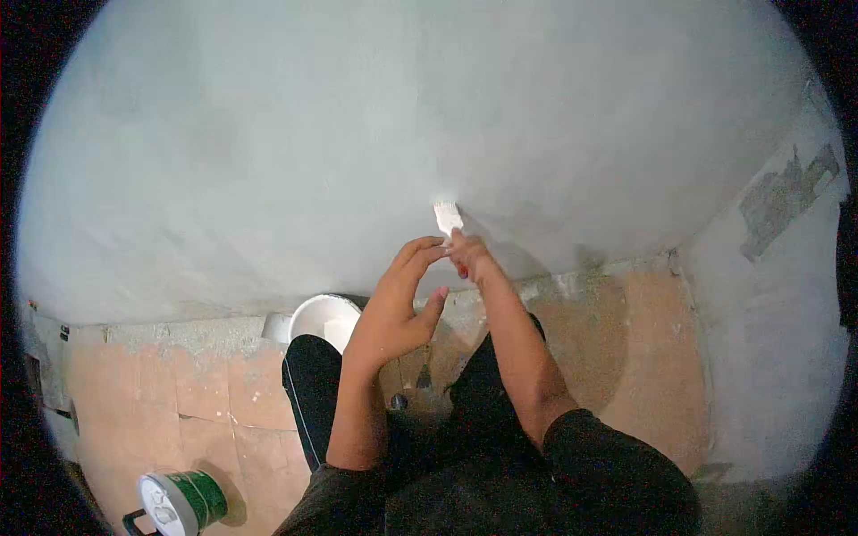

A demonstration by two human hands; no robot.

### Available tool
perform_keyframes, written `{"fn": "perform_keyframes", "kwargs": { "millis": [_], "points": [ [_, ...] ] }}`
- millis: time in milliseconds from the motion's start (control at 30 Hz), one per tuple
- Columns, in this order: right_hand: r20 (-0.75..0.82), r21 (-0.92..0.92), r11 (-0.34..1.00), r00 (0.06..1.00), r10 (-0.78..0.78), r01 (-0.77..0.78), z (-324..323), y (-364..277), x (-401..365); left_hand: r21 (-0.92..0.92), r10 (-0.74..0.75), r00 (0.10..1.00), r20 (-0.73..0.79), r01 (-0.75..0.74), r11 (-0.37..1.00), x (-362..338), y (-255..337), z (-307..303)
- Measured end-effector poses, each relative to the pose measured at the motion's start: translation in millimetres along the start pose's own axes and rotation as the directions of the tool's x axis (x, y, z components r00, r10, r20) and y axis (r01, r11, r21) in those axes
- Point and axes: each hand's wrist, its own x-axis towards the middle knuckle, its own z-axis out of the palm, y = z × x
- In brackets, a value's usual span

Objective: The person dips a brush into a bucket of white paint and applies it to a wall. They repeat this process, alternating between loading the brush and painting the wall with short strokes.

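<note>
My right hand (467, 255) is closed round the handle of a paintbrush (448, 217) coated in white. Its bristles point up and rest against the pale grey wall (295, 161), a little above the floor. Just left of it, my left hand (402, 299) is raised with the thumb and fingers apart, holding nothing; its fingertips overlap the right hand's edge in this view. Below and left of that hand, a white bucket (308, 313) stands by the wall, partly hidden by my knee and forearm, with pale contents inside.
A green and white paint bucket (201, 498) with a black handle sits on the tiled floor (134, 393) at lower left. A flat grey blade (275, 328) shows beside the white bucket. On the right, a side wall (773, 304) with a rough grey patch meets the main wall.
</note>
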Motion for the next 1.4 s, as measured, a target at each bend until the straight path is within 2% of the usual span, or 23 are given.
{"fn": "perform_keyframes", "kwargs": {
  "millis": [67, 133, 233, 267, 333, 367, 467, 533, 600, 667, 733, 767, 833, 933, 967, 1033, 1067, 1133, 1200, 1233, 1267, 1333, 1400],
  "points": [
    [0.074, 0.151, 0.983, 0.991, -0.115, 0.102, -19, -48, -30, 0.005, -0.007, 1.000, -0.006, 0.007, 1.000, 0, 1, -2],
    [0.044, 0.236, 0.958, 0.983, -0.177, 0.162, -36, -107, -46, 0.014, -0.050, 0.999, 0.000, 0.050, 0.999, -1, 2, -2],
    [0.018, 0.241, 0.915, 0.941, -0.337, 0.323, -53, -180, -102, 0.023, -0.024, 1.000, -0.002, 0.024, 0.999, 0, -1, 0],
    [0.020, 0.244, 0.916, 0.943, -0.333, 0.319, -56, -192, -117, 0.023, -0.030, 1.000, 0.006, 0.030, 0.999, 2, 0, -2],
    [-0.025, 0.168, 0.861, 0.875, -0.483, 0.480, -59, -203, -133, 0.009, -0.049, 0.999, 0.001, 0.049, 0.999, 2, -1, 0],
    [-0.025, 0.168, 0.861, 0.876, -0.482, 0.479, -59, -199, -131, -0.006, -0.058, 0.998, -0.008, 0.058, 0.998, 3, -2, 0],
    [-0.117, -0.060, 0.874, 0.866, -0.486, 0.483, -51, -163, -114, 0.020, -0.050, 0.999, -0.003, 0.050, 0.999, 5, -2, 1],
    [-0.174, -0.181, 0.879, 0.866, -0.469, 0.440, -41, -126, -75, 0.014, -0.037, 0.999, -0.014, 0.038, 0.999, 2, -4, 1],
    [-0.143, -0.267, 0.887, 0.895, -0.423, 0.377, -29, -78, -14, 0.012, -0.051, 0.999, -0.010, 0.051, 0.999, 2, -3, 2],
    [-0.089, -0.204, 0.920, 0.929, -0.359, 0.336, -12, -35, 11, 0.017, -0.061, 0.998, 0.003, 0.061, 0.998, 3, -3, 4],
    [-0.084, -0.275, 0.947, 0.977, -0.197, 0.167, 4, -13, 21, 0.022, -0.037, 0.999, 0.019, 0.036, 0.999, 3, -4, 7],
    [-0.045, -0.216, 0.954, 0.974, -0.223, 0.209, 7, 0, 18, 0.026, -0.032, 0.999, 0.022, 0.032, 0.999, 3, -2, 8],
    [0.020, -0.136, 0.987, 0.996, -0.089, 0.091, 14, 32, 47, -0.026, -0.043, 0.998, 0.039, 0.044, 0.999, 4, 2, 8],
    [0.031, -0.070, 0.994, 0.997, -0.077, 0.079, 14, 48, 45, -0.008, -0.033, 0.999, 0.033, 0.033, 0.999, 9, 5, 4],
    [0.031, -0.077, 0.994, 0.996, -0.081, 0.083, 14, 33, 44, 0.001, -0.055, 0.998, 0.030, 0.055, 0.998, 15, 5, -2],
    [-0.040, -0.002, 0.999, 0.998, 0.051, -0.051, 5, 18, 26, -0.020, -0.030, 0.999, 0.021, 0.030, 0.999, 10, 10, -5],
    [0.032, 0.102, 0.992, 0.997, 0.066, -0.069, -6, -1, 15, -0.010, -0.018, 1.000, 0.015, 0.019, 1.000, 10, 8, -5],
    [0.003, 0.173, 0.979, 0.994, -0.109, 0.106, -23, -28, 4, 0.018, -0.002, 1.000, 0.024, 0.001, 1.000, 2, 5, -3],
    [0.108, 0.164, 0.982, 0.988, -0.110, 0.092, -57, -91, -27, 0.025, -0.005, 0.999, 0.034, 0.004, 1.000, 0, 8, -2],
    [0.071, 0.303, 0.939, 0.979, -0.190, 0.160, -68, -114, -39, 0.030, -0.014, 0.999, 0.045, 0.013, 0.999, -1, 9, -1],
    [0.097, 0.271, 0.946, 0.973, -0.211, 0.178, -81, -139, -64, 0.027, -0.004, 0.998, 0.056, 0.003, 1.000, -2, 6, 0],
    [-0.029, 0.269, 0.901, 0.938, -0.347, 0.341, -94, -177, -102, 0.029, -0.014, 0.997, 0.071, 0.012, 1.000, 1, 4, 1],
    [-0.073, 0.195, 0.893, 0.914, -0.399, 0.405, -102, -200, -134, 0.023, -0.010, 0.998, 0.067, 0.008, 1.000, 2, 4, 3]
  ]
}}
